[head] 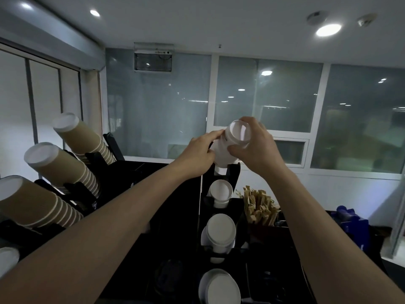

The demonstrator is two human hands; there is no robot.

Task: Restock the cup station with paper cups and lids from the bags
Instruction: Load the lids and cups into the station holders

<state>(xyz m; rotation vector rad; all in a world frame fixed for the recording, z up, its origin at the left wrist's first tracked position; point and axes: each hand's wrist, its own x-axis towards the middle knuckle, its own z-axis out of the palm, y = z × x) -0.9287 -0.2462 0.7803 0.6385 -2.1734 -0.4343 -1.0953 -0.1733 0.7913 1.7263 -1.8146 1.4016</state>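
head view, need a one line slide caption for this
Both hands, left hand and right hand, hold a white lid stack at the top slot of the black rack, beside brown cup stacks.

This looks like a self-serve drinks corner in an office or café. A black cup rack (153, 194) holds slanted stacks of brown paper cups (72, 170) and white lids (220, 232), beside a box of wooden stirrers (259, 207). Glass partition walls (263, 95) and recessed ceiling lights (328, 30) surround it.

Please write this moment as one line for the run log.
step: loading top slot | left hand: grips white plastic lid stack | right hand: grips stack end | black lid rack: lower slots hold lids
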